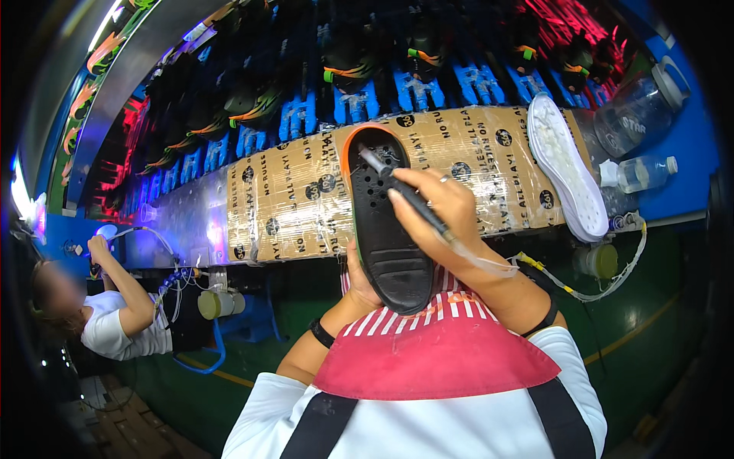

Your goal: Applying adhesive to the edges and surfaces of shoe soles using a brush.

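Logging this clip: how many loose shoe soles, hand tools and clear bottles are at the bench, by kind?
Shoe soles: 2, black sole in the left hand, white sole on the bench
Hand tools: 1, applicator in the right hand
Clear bottles: 2, large, small
Total: 5

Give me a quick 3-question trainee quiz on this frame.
1. True or false: the right hand holds a dark pen-like tool against the black shoe sole.
2. Which hand supports the sole from below? A) left hand B) right hand C) neither
3. Fill in: the white sole lies on the ____-covered ledge.

Key: 1 true; 2 A; 3 cardboard.
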The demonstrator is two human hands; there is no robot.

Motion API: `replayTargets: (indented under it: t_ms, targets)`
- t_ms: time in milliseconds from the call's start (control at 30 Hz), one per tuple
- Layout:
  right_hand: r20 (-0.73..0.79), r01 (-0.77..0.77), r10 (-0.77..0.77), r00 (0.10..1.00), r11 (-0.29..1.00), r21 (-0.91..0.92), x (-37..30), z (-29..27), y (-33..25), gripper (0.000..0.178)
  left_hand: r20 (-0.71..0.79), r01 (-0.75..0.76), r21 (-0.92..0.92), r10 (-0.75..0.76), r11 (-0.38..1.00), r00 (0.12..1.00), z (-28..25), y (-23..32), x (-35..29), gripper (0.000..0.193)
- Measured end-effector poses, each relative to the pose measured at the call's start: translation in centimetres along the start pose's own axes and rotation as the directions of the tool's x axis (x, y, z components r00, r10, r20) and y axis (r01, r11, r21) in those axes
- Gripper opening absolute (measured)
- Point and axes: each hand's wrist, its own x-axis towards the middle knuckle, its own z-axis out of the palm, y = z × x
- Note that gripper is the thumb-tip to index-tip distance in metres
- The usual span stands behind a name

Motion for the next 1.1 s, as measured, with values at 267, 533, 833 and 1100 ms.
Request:
replayTargets:
  t_ms: [267,533,833,1100]
  targets:
    - [0.228,0.119,-0.161,0.960,0.975,0.188,-0.2,-0.1,-0.9,0.023,0.031,-0.041,-0.111,0.045,0.993,0.998,1.2,0.4,0.0,0.079]
    - [0.270,0.140,-0.146,0.952,0.989,0.044,-1.2,0.7,-0.9,0.020,0.210,0.020,-0.400,0.070,0.916,0.975,-1.2,0.7,1.1,0.078]
    - [0.230,0.020,-0.063,0.971,0.982,0.186,-1.2,0.2,-1.0,0.026,0.174,-0.145,-0.296,0.203,0.944,0.964,-3.0,1.8,2.2,0.084]
    - [0.347,-0.027,-0.074,0.935,0.960,0.277,-1.1,-0.5,-1.9,0.020,0.240,-0.226,-0.146,0.256,0.963,0.937,0.6,2.8,1.9,0.092]
